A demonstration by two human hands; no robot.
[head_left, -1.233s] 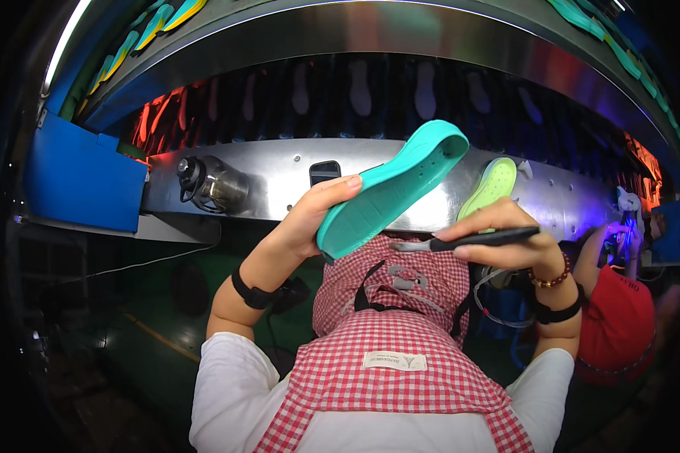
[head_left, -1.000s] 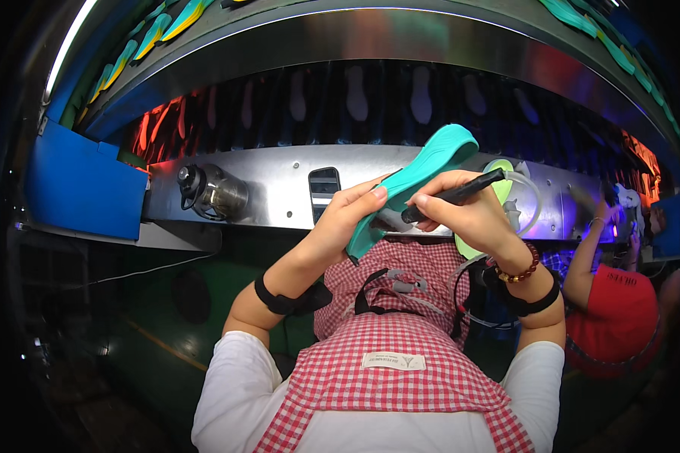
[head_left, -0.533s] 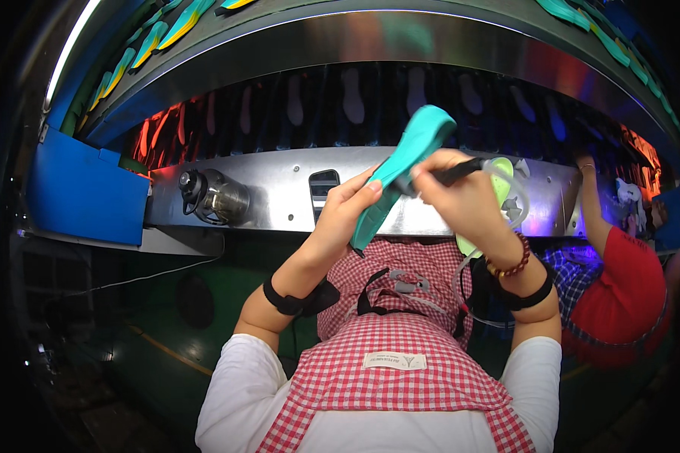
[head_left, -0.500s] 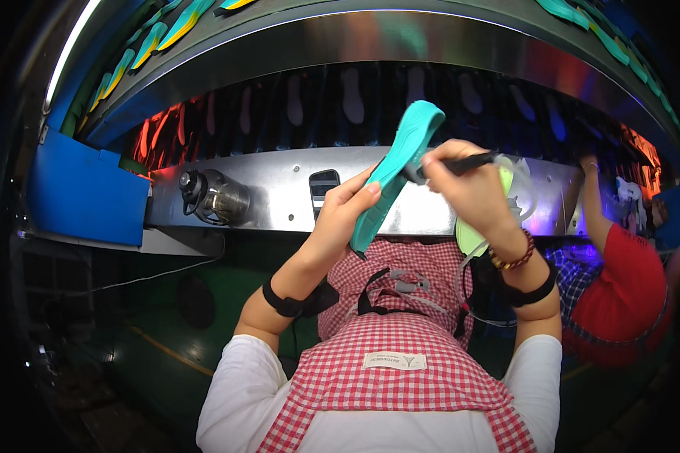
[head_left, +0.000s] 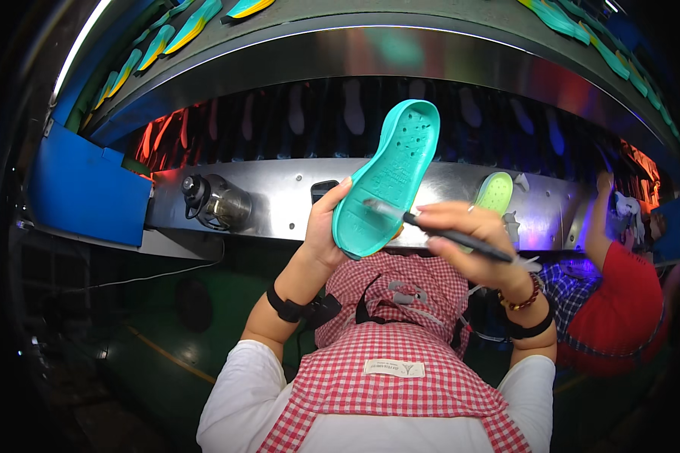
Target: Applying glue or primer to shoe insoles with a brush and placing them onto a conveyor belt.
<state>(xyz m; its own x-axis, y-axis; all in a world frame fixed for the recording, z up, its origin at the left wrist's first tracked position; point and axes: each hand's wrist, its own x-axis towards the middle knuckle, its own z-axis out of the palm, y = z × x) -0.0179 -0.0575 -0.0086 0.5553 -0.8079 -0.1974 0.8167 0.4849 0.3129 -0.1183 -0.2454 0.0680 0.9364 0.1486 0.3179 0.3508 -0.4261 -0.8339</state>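
My left hand (head_left: 326, 226) is closed round the left edge of a teal shoe sole (head_left: 385, 175), which is tilted with its hollow inner face up and its toe-to-heel length slanting away from me. My right hand (head_left: 472, 230) grips a brush (head_left: 409, 218) with a black handle. The pale bristles lie over the inner face of the sole, near its closer end; they seem to touch it, slightly blurred. Just beyond my right hand, a light green sole (head_left: 496, 190) rests on the metal ledge (head_left: 279, 177).
At the left of the ledge stands a dark see-through jug (head_left: 225, 202) with a black lid. Behind my left hand lies a black flat object (head_left: 323, 190). Teal and yellow soles (head_left: 195, 27) ride the upper belt. A co-worker in red (head_left: 616, 302) reaches in at right.
The teal sole has turned from edge-on to showing its inner face. My right hand with the brush has moved down, and the bristles have gone from its side onto the inside.
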